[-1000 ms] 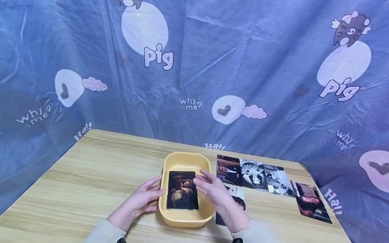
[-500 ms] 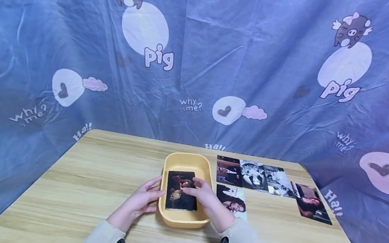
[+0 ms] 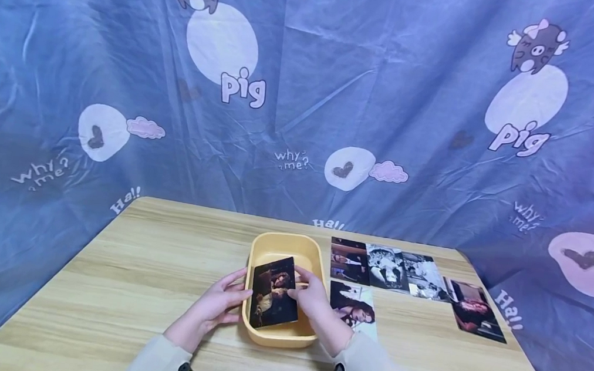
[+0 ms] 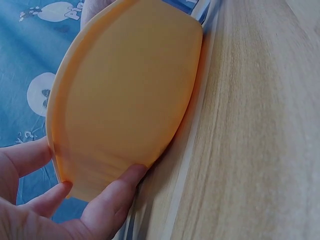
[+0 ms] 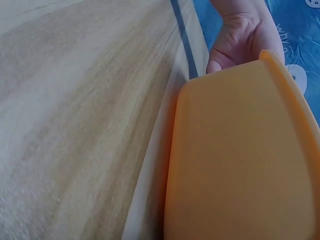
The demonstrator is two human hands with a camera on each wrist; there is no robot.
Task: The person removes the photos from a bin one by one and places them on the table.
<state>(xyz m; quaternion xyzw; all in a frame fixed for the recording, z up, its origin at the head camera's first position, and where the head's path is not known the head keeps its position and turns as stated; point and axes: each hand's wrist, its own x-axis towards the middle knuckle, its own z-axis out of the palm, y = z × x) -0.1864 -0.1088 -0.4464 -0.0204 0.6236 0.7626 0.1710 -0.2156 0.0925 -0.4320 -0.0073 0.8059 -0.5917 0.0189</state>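
A yellow plastic basin (image 3: 283, 342) sits on the table, with a dark photo (image 3: 276, 292) of figures tilted inside it. My right hand (image 3: 313, 299) reaches over the basin's right side and pinches the photo's right edge, thumb on its face. My left hand (image 3: 220, 302) holds the basin's left side. In the left wrist view, fingers (image 4: 112, 200) of that hand press the basin's outer wall (image 4: 130, 95), and others meet its rim. The right wrist view shows the basin wall (image 5: 240, 150) and part of the left hand (image 5: 245, 40); the right fingers are hidden there.
On the wooden table (image 3: 152, 267), right of the basin, lie a colour photo (image 3: 350, 261), two black-and-white photos (image 3: 386, 267) and a reddish photo (image 3: 479, 310). Nearer, a portrait photo (image 3: 354, 305) lies beside the right forearm. A blue printed curtain (image 3: 305, 92) hangs behind.
My right hand has moved in from above the basin's right side and taken the photo's right edge. The photo has turned and lifted into a tilt. My left hand has stayed in place.
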